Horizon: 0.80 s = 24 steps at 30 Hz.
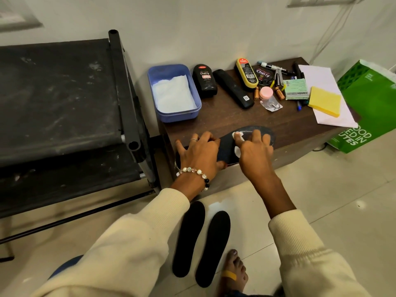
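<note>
In the head view, centre frame, the left hand, its grip closed on the near end of the black insole, is pinning it at the table front edge; the right hand, its grip pinching a white wad, is pressing it onto the insole

White wall 12 o'clock. Black fabric-shelf rack 9 o'clock, against wall. Dark wooden cabinet 1 o'clock, against wall. Glossy beige floor tiles 4 o'clock, showing light glare.
</note>
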Each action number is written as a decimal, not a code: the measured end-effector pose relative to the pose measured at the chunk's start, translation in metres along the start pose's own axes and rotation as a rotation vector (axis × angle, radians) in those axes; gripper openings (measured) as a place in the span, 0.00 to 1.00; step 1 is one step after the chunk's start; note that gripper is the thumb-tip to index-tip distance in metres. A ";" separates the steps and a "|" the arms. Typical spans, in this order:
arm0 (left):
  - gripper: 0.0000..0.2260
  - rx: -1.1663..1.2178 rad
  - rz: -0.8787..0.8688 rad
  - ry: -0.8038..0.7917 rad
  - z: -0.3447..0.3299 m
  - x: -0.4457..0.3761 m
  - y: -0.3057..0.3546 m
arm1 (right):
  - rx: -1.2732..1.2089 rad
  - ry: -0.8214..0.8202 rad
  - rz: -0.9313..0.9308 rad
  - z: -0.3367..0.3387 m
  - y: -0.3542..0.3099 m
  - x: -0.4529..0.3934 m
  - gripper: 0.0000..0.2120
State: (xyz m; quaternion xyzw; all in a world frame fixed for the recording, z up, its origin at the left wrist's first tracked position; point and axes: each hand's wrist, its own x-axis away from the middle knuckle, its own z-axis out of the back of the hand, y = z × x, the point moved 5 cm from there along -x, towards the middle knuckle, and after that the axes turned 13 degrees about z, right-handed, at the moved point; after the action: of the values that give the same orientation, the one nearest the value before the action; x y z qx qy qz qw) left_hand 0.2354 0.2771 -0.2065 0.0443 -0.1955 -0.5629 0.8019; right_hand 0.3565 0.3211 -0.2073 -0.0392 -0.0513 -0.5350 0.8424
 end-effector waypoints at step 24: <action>0.26 -0.001 -0.003 -0.010 0.000 0.000 -0.002 | -0.030 0.038 -0.129 -0.001 0.023 -0.012 0.25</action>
State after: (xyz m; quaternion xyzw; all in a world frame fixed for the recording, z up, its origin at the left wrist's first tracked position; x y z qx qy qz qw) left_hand 0.2341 0.2764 -0.2073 0.0412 -0.1992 -0.5646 0.7999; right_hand 0.3717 0.3416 -0.2101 -0.0380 -0.0297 -0.5894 0.8064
